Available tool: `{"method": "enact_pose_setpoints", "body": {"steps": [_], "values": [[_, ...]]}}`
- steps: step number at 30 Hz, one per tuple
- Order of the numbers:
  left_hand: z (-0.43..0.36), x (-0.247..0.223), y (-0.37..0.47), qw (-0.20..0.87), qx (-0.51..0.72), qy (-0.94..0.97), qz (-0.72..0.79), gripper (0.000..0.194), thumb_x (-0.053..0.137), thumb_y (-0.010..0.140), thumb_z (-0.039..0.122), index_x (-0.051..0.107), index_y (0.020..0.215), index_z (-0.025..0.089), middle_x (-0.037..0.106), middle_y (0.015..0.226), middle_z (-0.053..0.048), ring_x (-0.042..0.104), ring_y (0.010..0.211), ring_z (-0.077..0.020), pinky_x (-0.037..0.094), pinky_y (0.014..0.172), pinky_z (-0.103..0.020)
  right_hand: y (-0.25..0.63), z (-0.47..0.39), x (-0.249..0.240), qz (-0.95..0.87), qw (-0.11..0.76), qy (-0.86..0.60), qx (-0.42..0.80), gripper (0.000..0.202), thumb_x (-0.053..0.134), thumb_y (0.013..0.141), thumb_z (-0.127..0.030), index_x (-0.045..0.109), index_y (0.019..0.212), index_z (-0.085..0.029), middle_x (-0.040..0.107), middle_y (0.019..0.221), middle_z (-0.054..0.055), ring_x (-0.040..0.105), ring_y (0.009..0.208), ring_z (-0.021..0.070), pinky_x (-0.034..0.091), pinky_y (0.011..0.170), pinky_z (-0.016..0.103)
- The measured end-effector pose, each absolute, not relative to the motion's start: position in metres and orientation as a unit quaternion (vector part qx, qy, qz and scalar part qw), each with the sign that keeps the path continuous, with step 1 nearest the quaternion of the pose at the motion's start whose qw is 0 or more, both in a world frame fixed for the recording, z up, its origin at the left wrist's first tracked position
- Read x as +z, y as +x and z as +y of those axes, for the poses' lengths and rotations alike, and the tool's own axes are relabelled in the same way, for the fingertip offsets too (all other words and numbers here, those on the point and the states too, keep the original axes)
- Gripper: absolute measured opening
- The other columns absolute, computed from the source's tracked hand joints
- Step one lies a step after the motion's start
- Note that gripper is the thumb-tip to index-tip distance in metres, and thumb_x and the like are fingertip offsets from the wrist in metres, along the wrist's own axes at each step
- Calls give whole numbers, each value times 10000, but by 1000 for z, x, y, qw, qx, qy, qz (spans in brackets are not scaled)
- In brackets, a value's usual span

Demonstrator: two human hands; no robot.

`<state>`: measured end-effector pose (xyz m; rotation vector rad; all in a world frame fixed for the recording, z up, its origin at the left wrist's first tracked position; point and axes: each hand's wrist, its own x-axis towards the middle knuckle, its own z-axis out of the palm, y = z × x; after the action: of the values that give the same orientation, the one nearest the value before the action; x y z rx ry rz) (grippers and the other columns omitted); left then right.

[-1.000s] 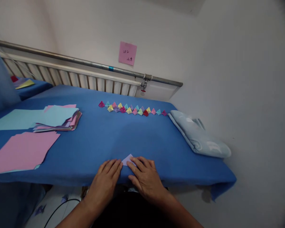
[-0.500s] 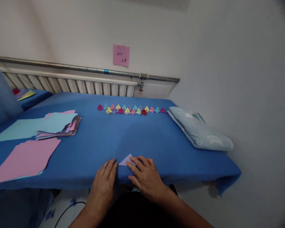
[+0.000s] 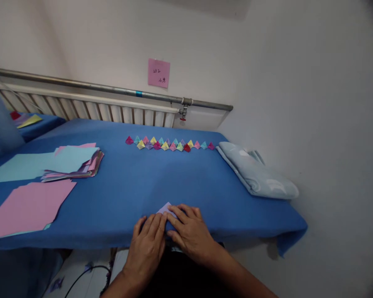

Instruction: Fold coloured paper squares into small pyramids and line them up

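Note:
A small folded lavender paper (image 3: pixel 167 208) lies near the front edge of the blue-covered table (image 3: pixel 127 194), its lower part hidden under my fingers. My left hand (image 3: pixel 149 240) rests its fingertips on the paper's left and lower side, fingers side by side and fairly flat. On the right part of the paper, my right hand (image 3: pixel 189 231) presses its fingertips down, with the fingers slightly spread. Both hands nearly touch at the middle of the paper. Farther back stand two rows of small folded colored paper pieces (image 3: pixel 157 145).
On the left lie a stack of colored sheets (image 3: pixel 74 159) and pink sheets (image 3: pixel 34 207). A folded light-blue blanket (image 3: pixel 257 174) is at the right. A radiator (image 3: pixel 112 111) and a pink note (image 3: pixel 158 73) are behind the table.
My left hand has moved right, from beside the lavender paper onto its left part. My right hand stays on the paper. The view has shifted slightly.

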<state>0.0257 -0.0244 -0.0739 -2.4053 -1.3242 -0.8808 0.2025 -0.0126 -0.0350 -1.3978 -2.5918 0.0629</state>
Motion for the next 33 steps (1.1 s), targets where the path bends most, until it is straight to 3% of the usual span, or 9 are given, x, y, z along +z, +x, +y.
{"method": "enact_pose_setpoints", "body": {"steps": [6, 16, 23, 28, 31, 33], "values": [[-27, -72, 27, 110, -308, -825, -461, 355, 416, 879, 145, 553, 1206, 152, 668, 1164, -69, 571, 1063, -213, 349, 935, -391, 201, -12, -24, -869, 99, -482, 45, 463, 493, 894, -492, 467, 1308, -284, 481, 1397, 22, 418, 1169, 290, 324, 922, 449], [-25, -75, 26, 105, -308, -828, -456, 383, 444, 833, 113, 586, 1185, 168, 672, 1149, -64, 568, 1054, -223, 338, 944, -408, 204, -4, -21, -867, 68, -491, 56, 747, 703, 707, -404, 393, 1373, -272, 437, 1408, 54, 402, 1140, 307, 341, 897, 446], [-22, -66, 25, 117, -260, -848, -447, 424, 425, 772, 68, 589, 1154, 154, 670, 1140, -83, 572, 1040, -240, 359, 926, -442, 205, 0, -24, -859, 61, -507, 36, 825, 747, 642, -385, 382, 1379, -323, 389, 1441, 74, 398, 1171, 343, 333, 924, 522], [-11, -46, 22, 71, -201, -883, -417, 293, 480, 827, 154, 602, 1094, 170, 664, 1103, -91, 586, 977, -244, 382, 895, -446, 215, -2, -19, -832, 62, -547, 72, 920, 776, 588, -417, 368, 1396, -252, 358, 1457, 131, 359, 1226, 375, 307, 949, 571], [5, -29, 22, 37, -145, -903, -402, 176, 465, 890, 203, 632, 947, 190, 675, 964, -59, 603, 849, -216, 385, 856, -437, 226, -9, -17, -819, 109, -548, 133, 815, 742, 644, -433, 408, 1367, -260, 373, 1448, 118, 357, 1259, 336, 301, 979, 528], [17, -20, 23, 15, -106, -914, -391, 198, 436, 910, 176, 632, 892, 196, 667, 890, -39, 602, 794, -194, 381, 825, -411, 231, -12, -19, -791, 184, -560, 163, 551, 680, 746, -346, 517, 1263, -251, 492, 1345, 103, 434, 1211, 275, 324, 975, 463]]}}
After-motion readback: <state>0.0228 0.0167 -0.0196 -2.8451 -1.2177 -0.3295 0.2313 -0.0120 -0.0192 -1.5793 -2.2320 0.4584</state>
